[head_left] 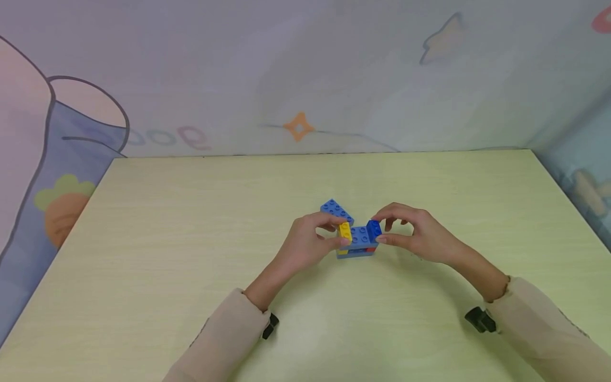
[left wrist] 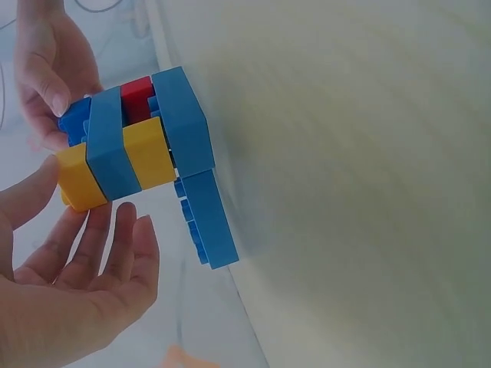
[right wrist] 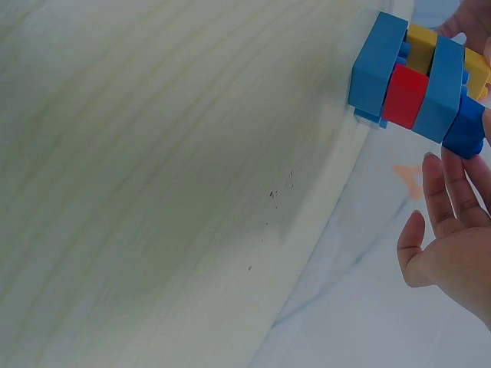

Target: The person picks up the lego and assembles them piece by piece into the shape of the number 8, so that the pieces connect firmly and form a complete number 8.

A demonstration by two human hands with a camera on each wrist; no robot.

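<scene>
A small block stack (head_left: 357,245) of light blue, yellow and red bricks stands on the pale wooden table (head_left: 191,223). On its top left sits a yellow brick (head_left: 345,232), which my left hand (head_left: 334,234) pinches between thumb and forefinger. My right hand (head_left: 380,228) pinches a dark blue brick (head_left: 374,229) on the stack's top right. In the left wrist view my left hand (left wrist: 88,195) touches the yellow brick (left wrist: 77,180), and the right hand (left wrist: 54,100) holds the dark blue brick (left wrist: 73,119). The right wrist view shows the stack (right wrist: 406,77) and the right hand (right wrist: 449,172) by the dark blue brick (right wrist: 468,130).
A flat light blue brick (head_left: 336,209) lies on the table against the stack's far left side, behind my left hand; the left wrist view shows this flat brick (left wrist: 207,218) too. A wall with cartoon drawings (head_left: 296,79) borders the table's far and side edges.
</scene>
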